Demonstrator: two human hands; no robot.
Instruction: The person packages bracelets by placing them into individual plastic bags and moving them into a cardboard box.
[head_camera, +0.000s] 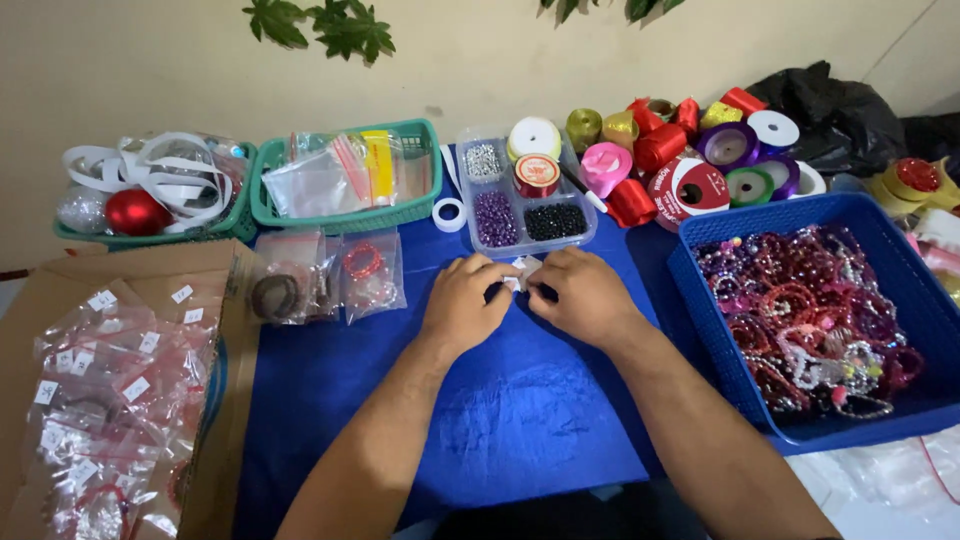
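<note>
Two hands meet at the middle of the blue cloth (520, 410), knuckles up, fingertips pressed together. The left hand (466, 300) and the right hand (583, 294) are both curled shut around a small white tag (524, 270), pinching it between them just in front of the clear bead box (478, 235) — only a sliver of the tag shows between the fingers, and what else they may hold is hidden.

That bead box sits right behind the hands, its compartments filled with silver, purple and black beads, plus a red-and-white ribbon spool (537, 175). To the right, a heap of ribbon rolls (700, 150) in gold, red, pink and purple, and beyond it a black plastic bag (835, 115). Right of the right forearm stands a blue basket (900, 300), loaded with pink and purple beaded bracelets (810, 320).

Over on the left — two green baskets: one (345, 215) stuffed with small clear bags, the other (150, 235) holding white ribbon and a red bauble (135, 212). In front of them lie clear packets with bracelets (325, 275), flat on the cloth. At the far left a cardboard box (215, 400) holds more bagged bracelets with white labels (110, 390).
</note>
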